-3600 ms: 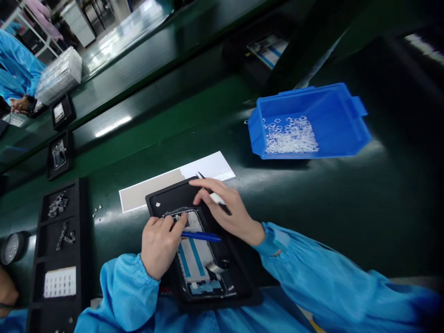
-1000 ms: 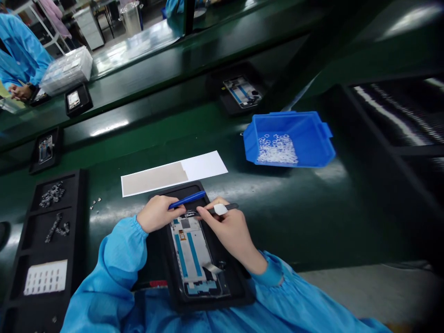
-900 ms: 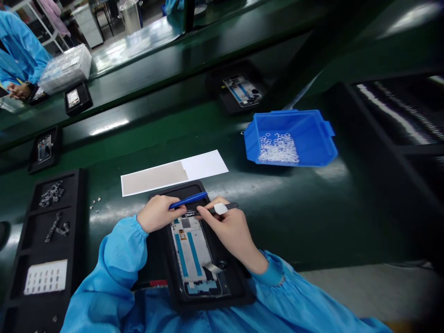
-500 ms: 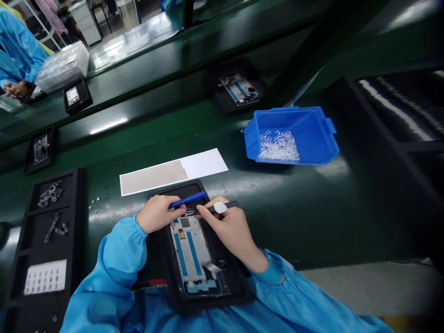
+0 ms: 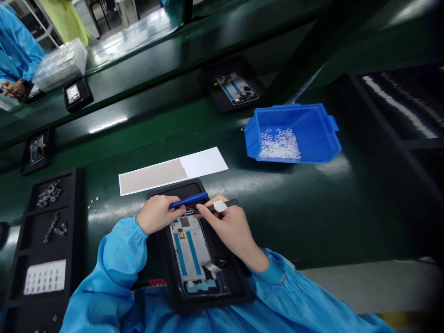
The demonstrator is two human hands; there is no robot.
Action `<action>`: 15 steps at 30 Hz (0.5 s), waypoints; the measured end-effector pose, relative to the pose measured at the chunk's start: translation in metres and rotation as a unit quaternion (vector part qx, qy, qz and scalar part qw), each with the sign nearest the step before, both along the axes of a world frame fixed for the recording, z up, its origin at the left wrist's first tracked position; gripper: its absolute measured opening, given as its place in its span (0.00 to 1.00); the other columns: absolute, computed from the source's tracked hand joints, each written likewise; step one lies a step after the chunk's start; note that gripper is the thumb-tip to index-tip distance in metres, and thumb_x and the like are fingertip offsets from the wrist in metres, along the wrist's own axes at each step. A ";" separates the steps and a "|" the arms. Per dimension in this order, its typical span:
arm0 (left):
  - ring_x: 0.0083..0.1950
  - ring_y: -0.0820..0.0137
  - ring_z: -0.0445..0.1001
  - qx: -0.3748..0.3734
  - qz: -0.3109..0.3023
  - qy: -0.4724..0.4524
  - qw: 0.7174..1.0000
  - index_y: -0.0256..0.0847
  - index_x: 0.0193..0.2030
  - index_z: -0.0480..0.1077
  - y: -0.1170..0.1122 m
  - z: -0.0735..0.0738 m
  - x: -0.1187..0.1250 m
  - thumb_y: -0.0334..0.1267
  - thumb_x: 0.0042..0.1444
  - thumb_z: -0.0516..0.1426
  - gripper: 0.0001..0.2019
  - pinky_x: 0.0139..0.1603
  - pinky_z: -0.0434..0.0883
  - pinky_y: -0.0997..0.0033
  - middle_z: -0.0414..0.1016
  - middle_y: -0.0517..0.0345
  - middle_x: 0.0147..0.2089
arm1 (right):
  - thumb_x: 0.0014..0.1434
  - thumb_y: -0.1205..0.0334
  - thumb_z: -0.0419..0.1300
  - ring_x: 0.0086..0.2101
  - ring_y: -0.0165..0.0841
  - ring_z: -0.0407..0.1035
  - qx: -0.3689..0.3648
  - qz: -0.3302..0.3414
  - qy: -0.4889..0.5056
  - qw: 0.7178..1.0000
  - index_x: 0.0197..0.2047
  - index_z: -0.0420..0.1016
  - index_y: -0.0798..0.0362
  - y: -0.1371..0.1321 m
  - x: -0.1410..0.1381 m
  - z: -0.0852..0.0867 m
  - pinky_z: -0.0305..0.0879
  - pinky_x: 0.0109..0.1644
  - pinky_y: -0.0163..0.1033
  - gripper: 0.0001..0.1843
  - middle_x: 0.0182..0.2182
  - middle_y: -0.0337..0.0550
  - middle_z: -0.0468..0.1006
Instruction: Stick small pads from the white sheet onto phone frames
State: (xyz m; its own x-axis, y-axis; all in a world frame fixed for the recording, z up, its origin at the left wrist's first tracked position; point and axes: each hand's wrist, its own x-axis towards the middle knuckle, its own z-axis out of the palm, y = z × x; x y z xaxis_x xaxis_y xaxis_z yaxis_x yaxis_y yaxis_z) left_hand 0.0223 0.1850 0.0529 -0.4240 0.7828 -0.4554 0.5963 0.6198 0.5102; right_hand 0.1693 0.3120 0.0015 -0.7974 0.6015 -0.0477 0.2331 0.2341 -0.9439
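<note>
A phone frame with its inside showing [image 5: 190, 256] lies in a black tray [image 5: 239, 286] in front of me. My left hand [image 5: 157, 213] is closed on a blue pen-shaped tool [image 5: 189, 200] that points right across the phone's top end. In my right hand [image 5: 231, 226] are dark tweezers [image 5: 231, 203] with a white wrap around them, their tips near that same end. The fingertips of both hands almost meet there, and the small part between them is too tiny to make out. Blue strips and a loose grey flex cable [image 5: 211, 267] show on the phone.
Beyond the tray lies a white-and-beige sheet [image 5: 204, 161]. A blue bin [image 5: 308, 138] holds small white frames. On the left stands a black compartment tray [image 5: 78, 208] with small parts; loose bits lie beside it. Other phone trays [image 5: 222, 99] sit farther back, with a co-worker's hands [image 5: 14, 88] at far left.
My hands and both tools stay in nearly the same place. The view shifts slightly, and someone in yellow has come into sight at the far upper left.
</note>
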 end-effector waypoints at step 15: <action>0.29 0.71 0.70 -0.017 0.008 0.033 0.999 0.45 0.38 0.76 0.001 -0.003 0.004 0.42 0.60 0.57 0.07 0.29 0.59 0.72 0.74 0.64 0.29 | 0.61 0.47 0.59 0.21 0.33 0.68 0.015 0.006 -0.002 1.000 0.27 0.71 0.51 0.001 0.000 -0.002 0.58 0.24 0.37 0.18 0.23 0.41 0.76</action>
State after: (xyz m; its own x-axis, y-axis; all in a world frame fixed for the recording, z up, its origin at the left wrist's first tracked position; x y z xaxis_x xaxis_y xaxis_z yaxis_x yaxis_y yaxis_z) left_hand 0.0265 0.1865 0.0503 -0.4664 0.7608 -0.4514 0.6186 0.6452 0.4484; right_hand 0.1694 0.3132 -0.0001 -0.8044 0.5933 -0.0326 0.2335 0.2652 -0.9355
